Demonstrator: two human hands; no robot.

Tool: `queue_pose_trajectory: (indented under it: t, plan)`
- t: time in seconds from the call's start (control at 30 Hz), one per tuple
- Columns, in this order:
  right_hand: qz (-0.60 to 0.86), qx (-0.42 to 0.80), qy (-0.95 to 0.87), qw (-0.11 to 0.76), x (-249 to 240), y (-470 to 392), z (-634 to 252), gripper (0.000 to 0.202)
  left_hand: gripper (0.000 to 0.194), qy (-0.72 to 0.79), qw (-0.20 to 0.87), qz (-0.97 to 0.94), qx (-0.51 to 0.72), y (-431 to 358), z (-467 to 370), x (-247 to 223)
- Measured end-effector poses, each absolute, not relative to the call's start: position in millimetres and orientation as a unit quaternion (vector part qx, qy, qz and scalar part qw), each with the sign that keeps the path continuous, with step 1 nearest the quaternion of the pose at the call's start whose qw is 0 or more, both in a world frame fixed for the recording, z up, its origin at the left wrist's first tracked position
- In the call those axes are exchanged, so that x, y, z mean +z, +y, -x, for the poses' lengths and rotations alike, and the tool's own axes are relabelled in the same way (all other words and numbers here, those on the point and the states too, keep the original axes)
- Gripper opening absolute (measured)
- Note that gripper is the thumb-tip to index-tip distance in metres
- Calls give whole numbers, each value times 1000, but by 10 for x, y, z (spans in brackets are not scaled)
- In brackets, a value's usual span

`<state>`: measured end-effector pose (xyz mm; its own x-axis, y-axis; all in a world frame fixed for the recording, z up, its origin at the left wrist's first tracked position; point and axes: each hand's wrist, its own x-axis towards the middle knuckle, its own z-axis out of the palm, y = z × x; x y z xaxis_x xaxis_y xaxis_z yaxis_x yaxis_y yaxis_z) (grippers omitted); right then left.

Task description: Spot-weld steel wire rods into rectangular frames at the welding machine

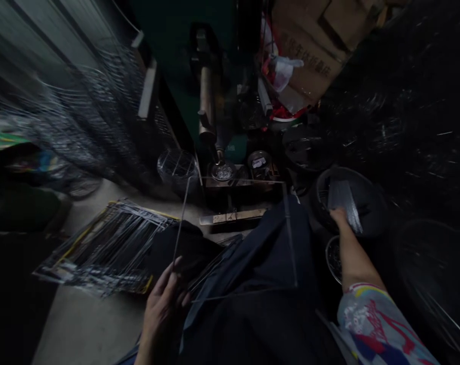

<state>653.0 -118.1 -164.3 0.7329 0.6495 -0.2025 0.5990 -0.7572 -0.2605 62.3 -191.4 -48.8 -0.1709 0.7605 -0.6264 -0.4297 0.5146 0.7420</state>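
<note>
Two bare hands of one person, with a single wire frame held over the lap. The left hand (163, 299), lower centre-left of the frame, is closed on the near-left part of one thin wire frame (182, 223), its wire between thumb and fingers. The wire frame is four-sided and stands in front of the dark cloth (268, 243) that covers the lap. The right hand (338, 215) reaches to the right of the frame, into one large dark basin (375, 205), where its fingers meet the near-left edge of one bundle of grey metal strips (346, 197); whether they are clenched on it cannot be told.

Just below the large basin, partly behind the forearm, lies one smaller round bowl (328, 257). At centre, one metal shaft (207, 96) of a green machine (165, 30) points down towards one shallow dish (214, 174) of small shiny pieces, too many to count. To its right sits one round container (259, 153) with one white label inside. To the left of the dish is one wire-like bucket (177, 167). At left, one pile of wire frames (112, 243), its number uncountable, rests on the grey floor (81, 324). At upper right, one cardboard box (309, 61) stands tilted, with red and white wrapping (283, 73) beside it.
</note>
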Motion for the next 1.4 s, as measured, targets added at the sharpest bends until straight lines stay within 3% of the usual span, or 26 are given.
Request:
queue_pose_trajectory:
  t: [0.13, 0.27, 0.53, 0.67, 0.87, 1.03, 1.4]
  plan:
    - [912, 183, -291, 223, -1489, -1244, -6542, 40, 100, 600, 673, -215, 376, -2120, -516, -462]
    - [869, 221, -294, 332, -1214, -1363, -6497, 35, 103, 577, 717, -256, 296, -2229, -462, -437]
    - [734, 290, -398, 467, -769, -1749, -5920, 50, 100, 515, 734, -248, 367, -2290, -336, -582]
    - [732, 302, -454, 409, -466, -1842, -5645, 58, 95, 501, 726, -227, 413, -2318, -182, -774]
    - [760, 209, -528, 316, 11, -1865, -5276, 59, 95, 444, 734, -238, 456, -2244, -259, -924]
    - [685, 251, -641, 240, 205, -1868, -4716, 60, 96, 436, 732, -256, 457, -2170, -316, -836]
    - [631, 252, -692, 244, 358, -1938, -4525, 55, 99, 462, 701, -247, 484, -2188, -322, -903]
